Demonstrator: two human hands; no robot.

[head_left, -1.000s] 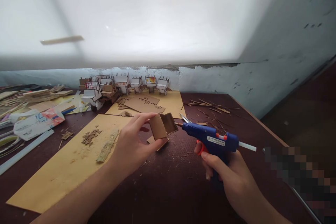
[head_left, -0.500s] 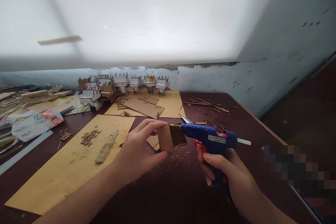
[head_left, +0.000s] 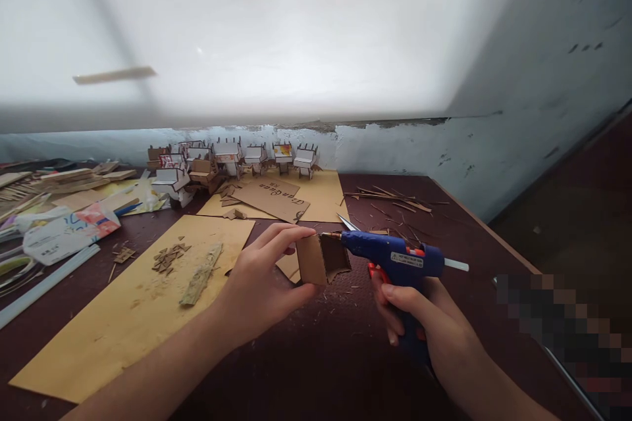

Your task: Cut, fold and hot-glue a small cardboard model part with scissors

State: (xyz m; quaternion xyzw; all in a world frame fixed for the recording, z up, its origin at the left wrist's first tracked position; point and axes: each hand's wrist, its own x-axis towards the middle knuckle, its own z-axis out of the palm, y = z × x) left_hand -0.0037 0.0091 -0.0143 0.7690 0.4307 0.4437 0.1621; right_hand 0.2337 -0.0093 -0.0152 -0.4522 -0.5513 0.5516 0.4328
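Note:
My left hand (head_left: 261,283) pinches a small folded cardboard piece (head_left: 320,260), open like a little box, and holds it above the dark table (head_left: 320,355). My right hand (head_left: 424,329) grips a blue hot glue gun (head_left: 395,256) with an orange trigger and a white glue stick at its back. The gun's metal nozzle touches the top edge of the cardboard piece.
A large tan cardboard sheet (head_left: 113,316) with scraps lies at the left. Several small cardboard models (head_left: 232,158) stand in a row by the wall. Another sheet with a lettered cardboard piece (head_left: 274,197) lies behind. Thin sticks (head_left: 390,200) lie at the right, packaging (head_left: 64,230) at the far left.
My left hand lowered the cardboard piece and brought it right. The glue gun moved left until its nozzle met the piece's top edge. Since half a second ago almost nothing has shifted.

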